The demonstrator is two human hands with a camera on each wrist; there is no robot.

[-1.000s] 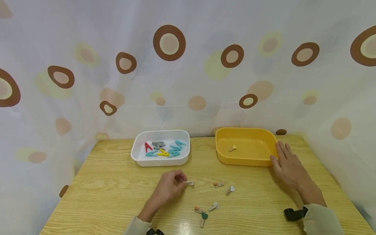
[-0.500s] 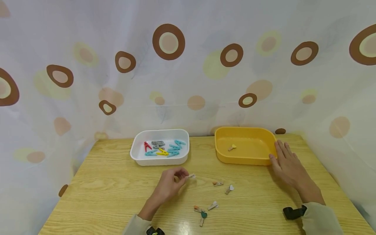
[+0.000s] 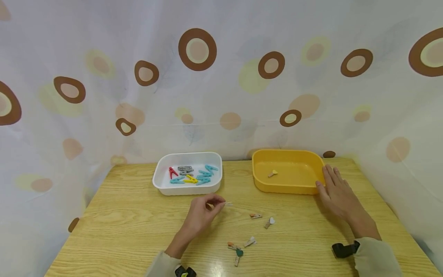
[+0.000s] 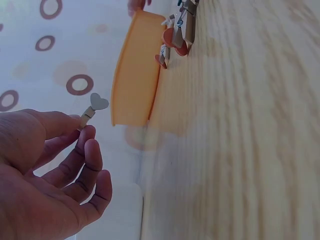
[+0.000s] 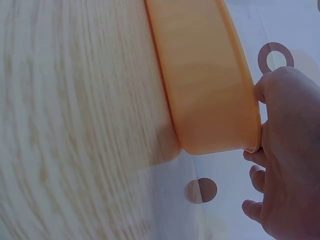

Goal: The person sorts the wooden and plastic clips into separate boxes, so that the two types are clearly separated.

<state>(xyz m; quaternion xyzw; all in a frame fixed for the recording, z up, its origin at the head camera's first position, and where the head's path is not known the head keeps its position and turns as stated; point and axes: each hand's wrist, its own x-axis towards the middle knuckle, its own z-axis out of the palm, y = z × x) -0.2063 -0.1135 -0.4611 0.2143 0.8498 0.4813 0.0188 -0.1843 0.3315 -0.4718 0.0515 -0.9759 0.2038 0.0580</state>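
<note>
Between thumb and index finger, my left hand [image 3: 202, 213] pinches a small wooden clothespin [image 4: 87, 116] topped with a pale heart, held above the table in front of the white tray. My right hand [image 3: 340, 196] rests against the right end of the yellow tray [image 3: 287, 189], fingers straight, thumb at the rim. One clothespin with a yellow heart [image 3: 273, 173] lies inside that tray. On the table lie an orange-topped clothespin [image 3: 256, 216], two white-hearted ones, a green-hearted clothespin [image 3: 238, 257] and another orange-topped one [image 3: 233, 246] touching or nearly touching it.
The white tray [image 3: 187, 190] at the back left holds several plastic and metal clips: blue ones, a red clip [image 3: 173, 172], a yellow clip [image 3: 190, 179] and grey ones. A patterned curtain [image 3: 221, 77] hangs right behind the wooden table [image 3: 131, 223].
My left hand has moved slightly forward and right, lifting the white-hearted clothespin away from the table. The right hand stays against the yellow tray.
</note>
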